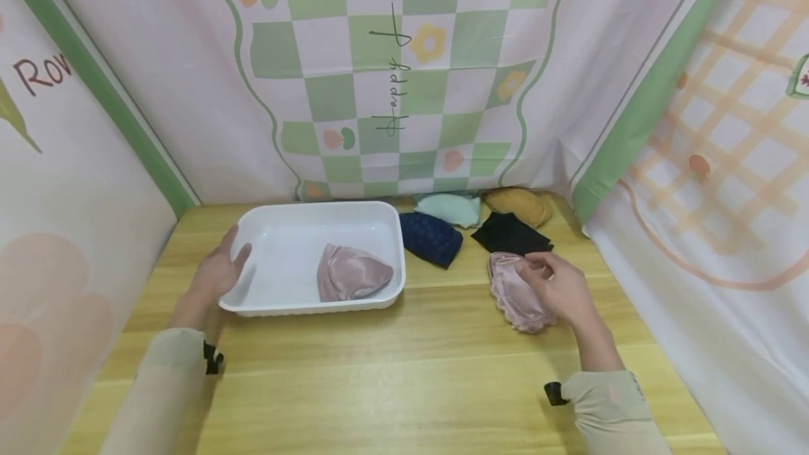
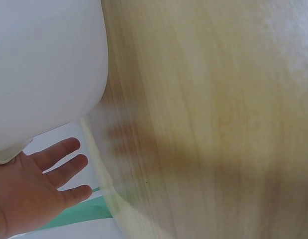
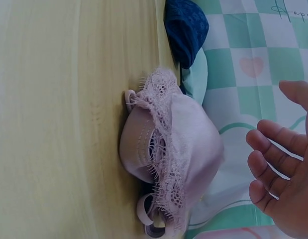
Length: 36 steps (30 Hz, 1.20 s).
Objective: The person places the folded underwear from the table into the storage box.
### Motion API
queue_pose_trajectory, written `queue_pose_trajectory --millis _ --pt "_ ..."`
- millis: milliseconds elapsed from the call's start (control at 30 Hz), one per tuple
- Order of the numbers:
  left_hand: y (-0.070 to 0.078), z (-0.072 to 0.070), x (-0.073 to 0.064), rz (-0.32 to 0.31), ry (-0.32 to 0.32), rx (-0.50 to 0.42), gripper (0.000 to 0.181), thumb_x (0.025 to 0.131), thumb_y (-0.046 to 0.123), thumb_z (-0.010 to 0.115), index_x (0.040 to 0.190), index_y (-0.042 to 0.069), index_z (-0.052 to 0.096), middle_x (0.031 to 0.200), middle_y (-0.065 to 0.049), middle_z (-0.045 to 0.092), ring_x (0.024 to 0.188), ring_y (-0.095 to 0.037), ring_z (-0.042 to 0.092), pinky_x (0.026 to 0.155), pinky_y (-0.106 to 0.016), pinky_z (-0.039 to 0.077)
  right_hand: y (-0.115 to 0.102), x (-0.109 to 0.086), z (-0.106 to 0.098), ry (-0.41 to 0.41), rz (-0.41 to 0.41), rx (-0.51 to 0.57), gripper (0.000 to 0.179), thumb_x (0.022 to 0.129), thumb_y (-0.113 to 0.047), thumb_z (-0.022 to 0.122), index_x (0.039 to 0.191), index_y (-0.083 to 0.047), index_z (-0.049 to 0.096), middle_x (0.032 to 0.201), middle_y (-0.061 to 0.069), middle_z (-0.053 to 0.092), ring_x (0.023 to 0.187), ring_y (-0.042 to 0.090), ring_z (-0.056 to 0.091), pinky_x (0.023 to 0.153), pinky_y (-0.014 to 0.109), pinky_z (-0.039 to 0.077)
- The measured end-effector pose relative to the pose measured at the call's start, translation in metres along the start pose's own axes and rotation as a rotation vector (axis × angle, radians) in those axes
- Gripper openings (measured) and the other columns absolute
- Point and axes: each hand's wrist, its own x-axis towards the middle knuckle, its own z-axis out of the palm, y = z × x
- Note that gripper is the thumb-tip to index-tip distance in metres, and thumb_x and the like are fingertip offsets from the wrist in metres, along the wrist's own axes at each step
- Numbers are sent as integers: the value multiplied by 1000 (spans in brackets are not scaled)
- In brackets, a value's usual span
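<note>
My left hand (image 1: 218, 269) is at the left rim of a white tray (image 1: 310, 309), thumb over the rim and fingers outside it. In the left wrist view three fingers (image 2: 64, 169) stretch out loosely beside the tray's outer wall. A folded pink satin bra (image 1: 354, 274) lies in the tray's right part. My right hand (image 1: 559, 286) hovers just over a second folded pink bra (image 1: 515, 293) with a lace edge. In the right wrist view its fingers (image 3: 275, 154) are loosely bent and apart from that bra, holding nothing.
Between the tray and the right side lie folded pieces: navy lace (image 1: 432, 237), mint (image 1: 449, 209), black (image 1: 510, 234) and mustard (image 1: 521, 206). Patterned curtains (image 1: 392, 90) hang behind and at both sides of the wooden table (image 1: 379, 385).
</note>
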Motion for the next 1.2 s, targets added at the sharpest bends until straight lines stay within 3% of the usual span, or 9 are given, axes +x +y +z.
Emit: queue_pose_trajectory --millis 700,933,1200 --pt "2 -1 -1 9 11 2 80 103 63 14 160 11 -10 160 -36 11 142 -61 20 118 -68 21 19 -4 4 -25 2 -109 58 97 -51 58 129 -2 60 118 25 66 101 39 63 82 55 51" --pt "3 -1 -1 3 13 -8 80 103 63 14 160 13 -10 161 -34 10 143 -60 19 118 -68 20 24 -4 4 -76 46 -168 74 91 -60 63 134 1 56 124 29 62 114 47 56 94 63 46" --pt "0 0 0 5 12 1 81 102 64 13 160 13 -10 161 -35 10 143 -60 19 118 -68 20 29 -8 11 -145 106 -250 97 86 -73 57 143 4 46 133 38 50 117 58 50 92 71 45"
